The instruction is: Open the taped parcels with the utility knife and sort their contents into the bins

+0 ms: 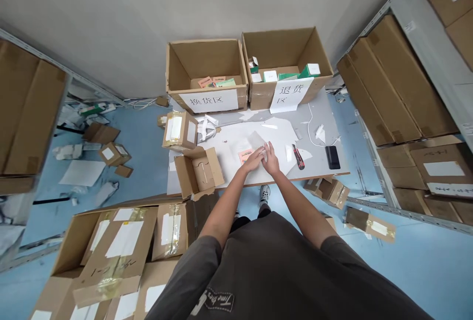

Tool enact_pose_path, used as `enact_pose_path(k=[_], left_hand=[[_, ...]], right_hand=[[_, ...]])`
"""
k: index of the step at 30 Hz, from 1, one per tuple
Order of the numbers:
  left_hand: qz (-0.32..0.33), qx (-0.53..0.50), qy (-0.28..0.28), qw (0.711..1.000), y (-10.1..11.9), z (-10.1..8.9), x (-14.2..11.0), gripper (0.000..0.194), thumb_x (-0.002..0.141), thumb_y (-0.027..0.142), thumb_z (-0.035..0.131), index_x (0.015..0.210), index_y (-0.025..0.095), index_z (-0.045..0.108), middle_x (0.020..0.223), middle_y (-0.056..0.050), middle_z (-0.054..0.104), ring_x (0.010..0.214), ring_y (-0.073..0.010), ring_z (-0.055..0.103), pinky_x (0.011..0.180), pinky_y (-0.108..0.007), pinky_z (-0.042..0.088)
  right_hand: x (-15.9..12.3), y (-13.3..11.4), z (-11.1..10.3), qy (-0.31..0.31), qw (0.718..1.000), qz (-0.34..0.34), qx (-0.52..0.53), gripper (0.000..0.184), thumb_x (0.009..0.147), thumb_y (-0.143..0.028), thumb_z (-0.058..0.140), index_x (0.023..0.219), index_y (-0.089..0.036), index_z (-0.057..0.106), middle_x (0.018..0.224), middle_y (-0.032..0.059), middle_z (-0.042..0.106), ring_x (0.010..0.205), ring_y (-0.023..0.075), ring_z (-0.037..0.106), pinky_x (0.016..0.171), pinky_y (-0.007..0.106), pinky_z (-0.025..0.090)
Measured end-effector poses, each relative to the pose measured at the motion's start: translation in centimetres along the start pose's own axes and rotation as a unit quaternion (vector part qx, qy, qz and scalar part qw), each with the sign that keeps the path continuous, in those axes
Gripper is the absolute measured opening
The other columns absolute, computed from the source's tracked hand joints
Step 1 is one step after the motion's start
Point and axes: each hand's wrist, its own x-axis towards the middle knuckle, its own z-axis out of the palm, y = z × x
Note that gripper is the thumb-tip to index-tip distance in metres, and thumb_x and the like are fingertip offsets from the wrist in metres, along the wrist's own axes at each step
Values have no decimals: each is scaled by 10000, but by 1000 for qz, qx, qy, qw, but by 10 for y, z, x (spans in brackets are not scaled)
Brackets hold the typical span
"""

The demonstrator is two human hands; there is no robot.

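My left hand (253, 160) and my right hand (271, 161) meet over the front of the table. Their fingers are closed on a translucent plastic sheet (256, 139), which sticks out beyond the fingertips; exactly how each finger grips it is too small to see. Just left of my left hand lies a flat orange printed packet (244, 155), partly covered by that hand. Right of my right hand, a red and black utility knife (298, 157) rests on the table. An open, unfilled-looking cardboard box (202, 173) stands left of my hands at the table's front edge.
Two large open cartons with handwritten signs, the left carton (207, 102) and the right carton (263, 95), stand at the table's back, holding packets and green-white boxes. A taped box (180, 130) sits at left, a black phone-like device (332, 157) at right. Shelves and floor boxes surround the table.
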Motion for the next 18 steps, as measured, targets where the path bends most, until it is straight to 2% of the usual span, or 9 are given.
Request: enact_pose_path(k=[2, 4, 7, 10, 14, 18], left_hand=[[3, 12, 18, 1000, -4, 0, -3, 573, 1060, 431, 518, 1602, 251, 573, 1727, -93, 490, 1620, -267, 420, 1332, -438, 327], [-27, 44, 56, 997, -18, -2, -7, 676, 1043, 502, 557, 1661, 235, 493, 1778, -122, 400, 1674, -304, 317, 1361, -478, 268], [-117, 152, 85, 978, -47, -4, -14, 913, 927, 563, 731, 1713, 232, 403, 1826, -155, 273, 1704, -411, 180, 1355, -564, 253], [-174, 247, 70, 951, -75, -1, -22, 1036, 861, 558, 806, 1739, 249, 352, 1857, -147, 154, 1705, -472, 93, 1334, -606, 262], [-214, 287, 59, 932, -97, 10, -30, 1012, 882, 536, 785, 1744, 250, 337, 1852, -164, 162, 1680, -485, 154, 1299, -591, 301], [-218, 296, 107, 924, -94, 25, -29, 910, 910, 493, 746, 1707, 236, 391, 1743, -212, 364, 1544, -453, 389, 1193, -545, 429]], right_hand=[[8, 12, -8, 14, 997, 40, -60, 886, 932, -184, 502, 1777, -190, 234, 1851, 161, 149, 1448, 356, 572, 1031, 441, 607], [14, 29, -12, 19, 989, 72, -125, 938, 895, -143, 507, 1784, -170, 211, 1851, 172, 142, 1417, 343, 591, 1048, 414, 592], [17, 61, -10, 15, 977, 110, -183, 1022, 839, -123, 563, 1792, -186, 197, 1857, 166, 113, 1571, 389, 413, 1198, 502, 470], [15, 91, 4, -1, 967, 148, -210, 1067, 819, -140, 610, 1794, -224, 186, 1866, 156, 39, 1673, 443, 167, 1273, 630, 317], [14, 114, 23, -16, 958, 195, -209, 1083, 822, -155, 611, 1797, -195, 140, 1860, 188, -46, 1688, 452, 66, 1287, 680, 248], [17, 114, 18, 13, 964, 196, -181, 1078, 839, -183, 601, 1786, -98, 94, 1848, 239, -36, 1687, 456, 62, 1300, 664, 249]])
